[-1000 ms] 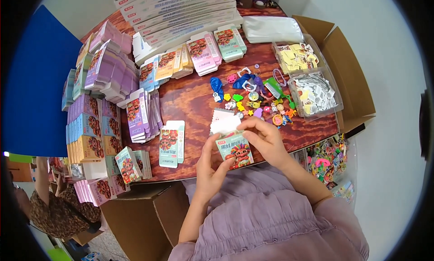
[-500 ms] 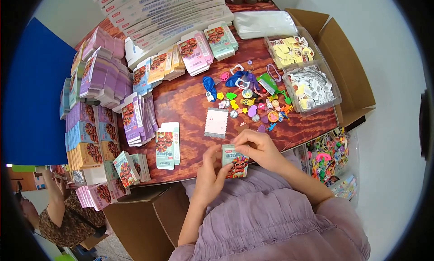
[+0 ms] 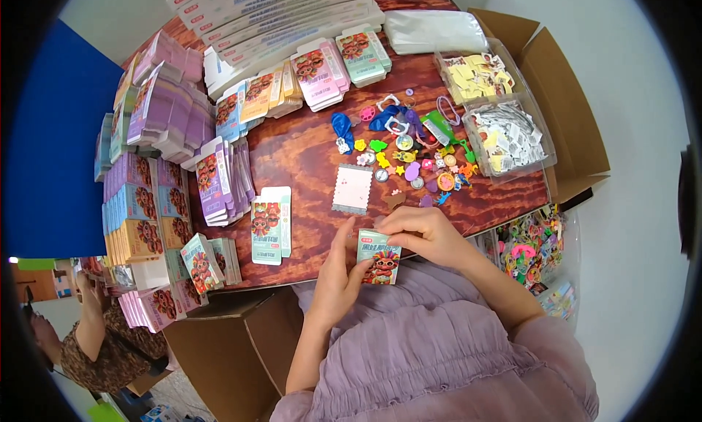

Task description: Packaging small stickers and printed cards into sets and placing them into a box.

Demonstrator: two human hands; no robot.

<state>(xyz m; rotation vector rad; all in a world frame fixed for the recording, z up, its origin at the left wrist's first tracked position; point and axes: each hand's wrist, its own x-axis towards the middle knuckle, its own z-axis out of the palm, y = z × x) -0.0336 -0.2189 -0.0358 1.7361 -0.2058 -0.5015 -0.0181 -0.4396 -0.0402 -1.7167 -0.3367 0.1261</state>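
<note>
A small pale green carton (image 3: 379,265) with a colourful cartoon print stands upright before my lap. My left hand (image 3: 338,279) holds it by its left side, the thumb pressed to the edge and the fingers pointing up. At its top, my right hand (image 3: 428,235) is closed on the upper edge with thumb and fingertips. Whether a flap is between those fingers is hidden. Just beyond on the table lies a pale pink card (image 3: 352,188) with scalloped edges. To the left rest flat green cartons (image 3: 270,227) of the same kind.
Small plastic trinkets (image 3: 409,155) spread beyond the card. Clear bins (image 3: 504,137) of paper slips stand at the right, beside an open cardboard box (image 3: 578,107). Carton stacks (image 3: 219,184) line the left. A bag of trinkets (image 3: 523,254) hangs low right. Another person (image 3: 102,341) is at far left.
The view has shifted slightly. My left fingers have straightened upward beside the carton, and my right hand stays at its top edge.
</note>
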